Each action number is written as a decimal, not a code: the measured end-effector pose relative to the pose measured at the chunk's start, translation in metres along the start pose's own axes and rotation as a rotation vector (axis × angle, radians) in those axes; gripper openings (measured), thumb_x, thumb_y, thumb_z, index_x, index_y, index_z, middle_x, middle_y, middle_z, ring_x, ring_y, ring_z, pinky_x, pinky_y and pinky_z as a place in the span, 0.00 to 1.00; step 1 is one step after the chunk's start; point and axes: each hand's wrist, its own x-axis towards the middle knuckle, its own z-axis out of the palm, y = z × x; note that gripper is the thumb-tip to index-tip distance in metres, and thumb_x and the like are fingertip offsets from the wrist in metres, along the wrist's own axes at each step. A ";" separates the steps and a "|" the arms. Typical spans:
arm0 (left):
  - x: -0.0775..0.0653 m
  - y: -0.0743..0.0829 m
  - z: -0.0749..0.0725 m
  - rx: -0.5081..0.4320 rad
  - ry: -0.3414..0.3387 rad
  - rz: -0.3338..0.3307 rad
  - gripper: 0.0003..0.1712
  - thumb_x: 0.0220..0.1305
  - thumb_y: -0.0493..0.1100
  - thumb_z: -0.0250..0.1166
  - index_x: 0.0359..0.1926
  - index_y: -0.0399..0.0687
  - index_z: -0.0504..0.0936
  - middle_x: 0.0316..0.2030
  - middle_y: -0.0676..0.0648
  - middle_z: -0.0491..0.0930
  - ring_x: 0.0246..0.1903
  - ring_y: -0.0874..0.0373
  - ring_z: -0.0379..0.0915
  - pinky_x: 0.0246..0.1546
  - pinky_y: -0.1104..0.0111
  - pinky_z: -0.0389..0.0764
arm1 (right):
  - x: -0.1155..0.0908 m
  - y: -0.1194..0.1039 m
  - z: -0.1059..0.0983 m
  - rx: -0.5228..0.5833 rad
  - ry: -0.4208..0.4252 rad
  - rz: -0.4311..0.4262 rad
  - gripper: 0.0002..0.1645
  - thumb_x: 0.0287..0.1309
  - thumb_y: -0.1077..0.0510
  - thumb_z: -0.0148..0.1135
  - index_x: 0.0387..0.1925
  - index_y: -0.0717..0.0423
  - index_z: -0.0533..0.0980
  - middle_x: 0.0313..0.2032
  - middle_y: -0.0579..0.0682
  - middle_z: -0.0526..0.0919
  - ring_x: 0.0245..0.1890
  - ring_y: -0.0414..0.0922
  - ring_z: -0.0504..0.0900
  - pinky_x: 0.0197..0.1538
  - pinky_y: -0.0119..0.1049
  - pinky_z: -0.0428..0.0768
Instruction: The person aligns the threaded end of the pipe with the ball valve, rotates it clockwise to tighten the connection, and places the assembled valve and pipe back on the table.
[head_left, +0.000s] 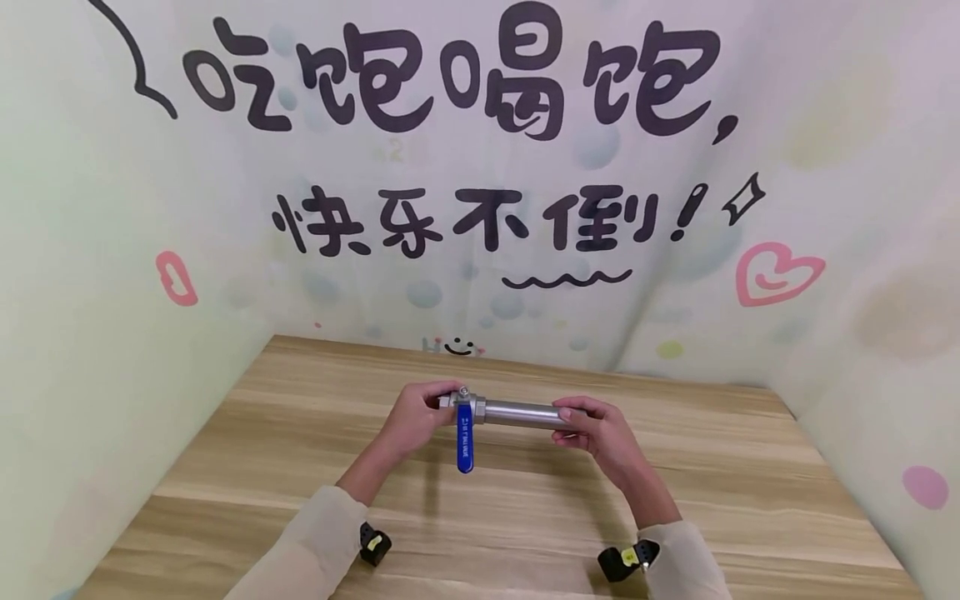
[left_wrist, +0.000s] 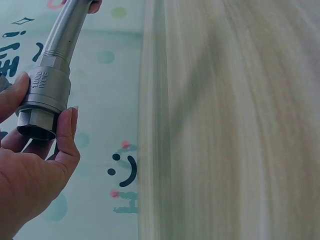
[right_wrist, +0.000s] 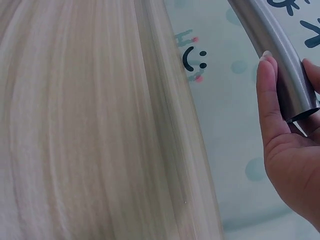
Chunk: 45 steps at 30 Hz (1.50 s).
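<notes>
A metal ball valve [left_wrist: 49,89] with a blue lever handle [head_left: 465,442] is joined end to end with a straight steel pipe [head_left: 521,413]. Both are held level above the table, the lever pointing toward me. My left hand [head_left: 414,417] grips the valve's left end, thumb and fingers around its body; the hexagonal open end [left_wrist: 37,124] shows in the left wrist view. Around the pipe's free right end curl the thumb and fingers of my right hand [head_left: 606,437]. In the right wrist view that pipe end is open and hollow. The joint's threads are hidden.
Beneath the hands lies a wood-grain table [head_left: 502,517], with shadows of the arms and pipe on it. A pale printed curtain [head_left: 480,308] with dark lettering stands behind the table's far edge and along both sides. Each wrist wears a small black camera [head_left: 375,543].
</notes>
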 end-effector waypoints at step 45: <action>-0.003 0.002 0.001 -0.012 -0.012 -0.010 0.17 0.61 0.29 0.63 0.52 0.37 0.83 0.44 0.40 0.83 0.35 0.57 0.76 0.38 0.67 0.81 | -0.002 0.002 -0.006 0.022 -0.067 0.009 0.26 0.66 0.59 0.58 0.56 0.76 0.67 0.37 0.56 0.81 0.32 0.43 0.85 0.40 0.36 0.84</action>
